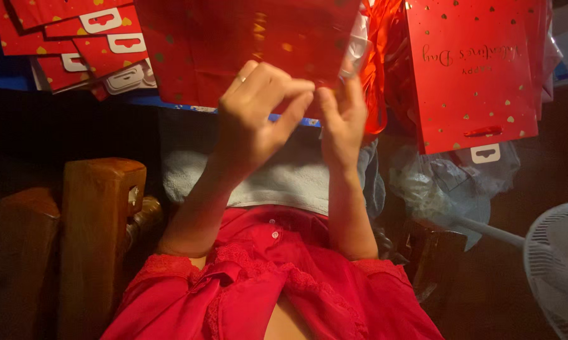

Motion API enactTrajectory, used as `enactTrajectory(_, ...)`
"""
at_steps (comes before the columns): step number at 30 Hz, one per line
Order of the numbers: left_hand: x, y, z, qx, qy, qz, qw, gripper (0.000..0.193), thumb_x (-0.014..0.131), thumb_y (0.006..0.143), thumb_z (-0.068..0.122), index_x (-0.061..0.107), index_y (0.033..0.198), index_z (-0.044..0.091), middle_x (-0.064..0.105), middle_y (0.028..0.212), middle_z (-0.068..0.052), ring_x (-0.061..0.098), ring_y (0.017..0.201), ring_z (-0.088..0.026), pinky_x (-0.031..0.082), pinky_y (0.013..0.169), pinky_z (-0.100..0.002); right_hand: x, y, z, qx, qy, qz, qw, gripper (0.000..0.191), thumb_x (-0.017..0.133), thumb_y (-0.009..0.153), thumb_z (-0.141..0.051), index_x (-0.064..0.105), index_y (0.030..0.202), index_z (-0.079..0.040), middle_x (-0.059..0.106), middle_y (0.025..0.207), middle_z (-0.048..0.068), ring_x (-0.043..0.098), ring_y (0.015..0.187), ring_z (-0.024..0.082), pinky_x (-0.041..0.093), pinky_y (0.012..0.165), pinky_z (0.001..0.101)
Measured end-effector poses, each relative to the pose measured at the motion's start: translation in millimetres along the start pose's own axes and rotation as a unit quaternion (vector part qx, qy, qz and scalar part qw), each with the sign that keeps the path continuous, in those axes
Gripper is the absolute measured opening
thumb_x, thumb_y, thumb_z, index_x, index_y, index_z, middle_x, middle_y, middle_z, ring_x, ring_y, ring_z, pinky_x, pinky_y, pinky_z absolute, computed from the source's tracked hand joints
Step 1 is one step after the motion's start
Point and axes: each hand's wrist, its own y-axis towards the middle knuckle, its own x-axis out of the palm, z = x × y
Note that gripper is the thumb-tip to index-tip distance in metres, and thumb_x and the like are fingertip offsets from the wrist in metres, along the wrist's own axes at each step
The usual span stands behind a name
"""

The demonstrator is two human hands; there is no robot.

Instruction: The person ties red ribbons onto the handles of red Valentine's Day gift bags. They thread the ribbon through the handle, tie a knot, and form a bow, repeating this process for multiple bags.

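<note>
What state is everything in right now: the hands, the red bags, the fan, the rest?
left hand: raised, fingers pinching the bag's lower edge
right hand: raised, fingertips on the same edge
red gift bag: flat, held up
stack of red bags: folded flat, fanned out
standing red bag: opened out, seen upside down
white fan: whether running, cannot tell

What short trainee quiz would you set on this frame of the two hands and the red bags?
1. True or false: the left hand and the right hand are both at the lower edge of the red gift bag.
2. What lies at top left? A: stack of flat red bags; B: green boxes; C: bottles.
3. Fill in: at lower right stands a white ___.
Key: 1 true; 2 A; 3 fan.
</note>
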Motion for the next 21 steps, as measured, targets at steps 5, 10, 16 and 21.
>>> enactTrajectory(5, 38.0, -17.8, -44.4, -0.111, 0.009, -0.040, 0.993, 0.009, 0.075, 0.098, 0.009, 0.071, 0.106, 0.010, 0.067, 0.096, -0.004, 0.065, 0.088, -0.025, 0.053, 0.075, -0.036, 6.9, -2.9, -3.5, -0.003, 0.020, 0.021, 1.000, 0.044, 0.057, 0.099, -0.004, 0.046, 0.142, -0.005, 0.055, 0.141, 0.001, 0.055, 0.132, 0.011, 0.045, 0.114, 0.0283)
enactTrajectory(10, 56.3, -28.0, -70.8, -0.120, 0.068, -0.061, 0.989, 0.012, 0.076, 0.095, 0.014, 0.071, 0.105, 0.011, 0.064, 0.094, -0.005, 0.063, 0.090, -0.025, 0.052, 0.079, -0.040, -25.4, -6.1, -21.4, -0.119, -0.212, 0.075, 0.967, 0.016, 0.064, 0.109, -0.003, 0.068, 0.124, 0.000, 0.065, 0.127, 0.008, 0.064, 0.120, 0.021, 0.052, 0.111, 0.0338)
enactTrajectory(16, 75.0, -26.3, -72.4, -0.112, 0.163, -0.082, 0.977, 0.046, 0.084, 0.086, 0.028, 0.062, 0.125, 0.015, 0.059, 0.107, -0.005, 0.057, 0.106, -0.028, 0.052, 0.082, -0.043, -49.8, -6.2, -38.3, -0.162, -0.499, -0.050, 0.850, 0.017, 0.077, 0.097, -0.001, 0.075, 0.112, -0.009, 0.065, 0.117, 0.005, 0.061, 0.110, 0.028, 0.051, 0.095, 0.0385)
enactTrajectory(21, 82.2, -17.9, -69.2, -0.104, 0.215, -0.097, 0.966, 0.085, 0.088, 0.072, 0.038, 0.048, 0.142, 0.011, 0.054, 0.110, -0.012, 0.053, 0.111, -0.035, 0.051, 0.083, -0.047, -50.0, -12.1, -42.7, -0.163, -0.580, -0.125, 0.788, 0.023, 0.081, 0.087, -0.006, 0.076, 0.108, -0.017, 0.064, 0.121, 0.005, 0.056, 0.112, 0.028, 0.042, 0.096, 0.0424)
